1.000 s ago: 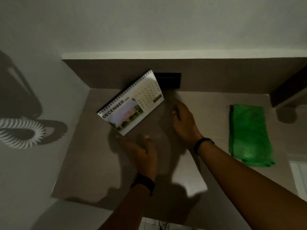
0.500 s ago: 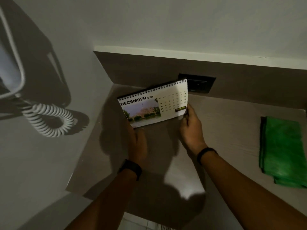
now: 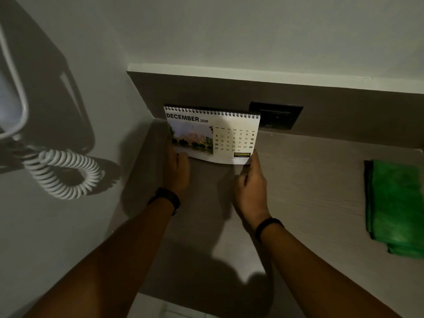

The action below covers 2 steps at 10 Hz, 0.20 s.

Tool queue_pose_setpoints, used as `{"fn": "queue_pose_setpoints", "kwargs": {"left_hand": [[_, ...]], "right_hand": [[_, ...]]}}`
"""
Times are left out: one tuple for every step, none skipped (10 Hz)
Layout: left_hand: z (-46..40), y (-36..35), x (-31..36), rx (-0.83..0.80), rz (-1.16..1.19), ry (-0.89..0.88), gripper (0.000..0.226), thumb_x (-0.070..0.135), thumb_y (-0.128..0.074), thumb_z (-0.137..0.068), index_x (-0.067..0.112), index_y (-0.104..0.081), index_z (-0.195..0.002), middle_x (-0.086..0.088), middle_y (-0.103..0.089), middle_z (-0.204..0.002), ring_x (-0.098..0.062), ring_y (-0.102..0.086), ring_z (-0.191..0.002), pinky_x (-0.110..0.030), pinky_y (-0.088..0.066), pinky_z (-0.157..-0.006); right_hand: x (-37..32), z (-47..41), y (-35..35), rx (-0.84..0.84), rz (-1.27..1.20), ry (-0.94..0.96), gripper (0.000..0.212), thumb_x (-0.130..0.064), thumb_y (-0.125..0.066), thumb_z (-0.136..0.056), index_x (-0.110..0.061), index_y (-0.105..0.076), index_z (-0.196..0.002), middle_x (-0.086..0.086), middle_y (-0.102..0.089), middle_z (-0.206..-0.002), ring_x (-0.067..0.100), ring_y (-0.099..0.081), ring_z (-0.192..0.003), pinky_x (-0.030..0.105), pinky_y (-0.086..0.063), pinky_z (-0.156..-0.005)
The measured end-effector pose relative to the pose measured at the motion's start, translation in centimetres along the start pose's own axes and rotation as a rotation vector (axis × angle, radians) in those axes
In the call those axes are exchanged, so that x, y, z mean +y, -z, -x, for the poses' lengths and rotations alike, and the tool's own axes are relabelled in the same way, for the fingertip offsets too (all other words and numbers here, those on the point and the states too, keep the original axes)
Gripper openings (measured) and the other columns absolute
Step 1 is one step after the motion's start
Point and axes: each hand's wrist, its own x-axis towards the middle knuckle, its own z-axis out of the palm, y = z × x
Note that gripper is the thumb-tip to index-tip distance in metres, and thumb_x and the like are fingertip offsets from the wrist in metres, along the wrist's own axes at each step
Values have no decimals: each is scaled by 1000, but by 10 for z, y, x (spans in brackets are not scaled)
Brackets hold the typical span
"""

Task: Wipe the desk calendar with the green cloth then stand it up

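A desk calendar (image 3: 212, 135), open at December 2026, is held upright near the back of a grey counter (image 3: 309, 191), its spiral binding uppermost and its page turned toward the camera. Its lower left corner is gripped by the left hand (image 3: 176, 171), fingers curled behind the card; its lower right corner is pinched by the right hand (image 3: 251, 189). A dark wall socket (image 3: 276, 118) is seen just behind the calendar's right end. A folded green cloth (image 3: 394, 207) is left lying on the counter, well apart to the right. A white coiled cord (image 3: 62, 175) is seen hanging against the left wall. Dark bands are worn on both wrists.
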Motion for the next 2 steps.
{"fn": "queue_pose_setpoints", "kwargs": {"left_hand": [[0, 1, 0, 55, 1, -29, 59, 8, -41, -101, 12, -36, -160, 17, -61, -123, 21, -59, -97, -3, -48, -86], [17, -5, -10, 85, -40, -39, 74, 7, -49, -103, 9, -14, -168, -5, -36, -168, 0, -35, -152, -24, -32, -125]], "right_hand": [[-4, -1, 2, -23, -6, -29, 75, 5, -42, -96, -21, -19, -163, 2, -34, -167, 16, -33, -153, 44, -34, -124], [-1, 4, 9, 9, 18, -72, 74, 1, -44, -98, -18, -15, -164, 4, -30, -168, 18, -31, -154, 38, -27, -126]]}}
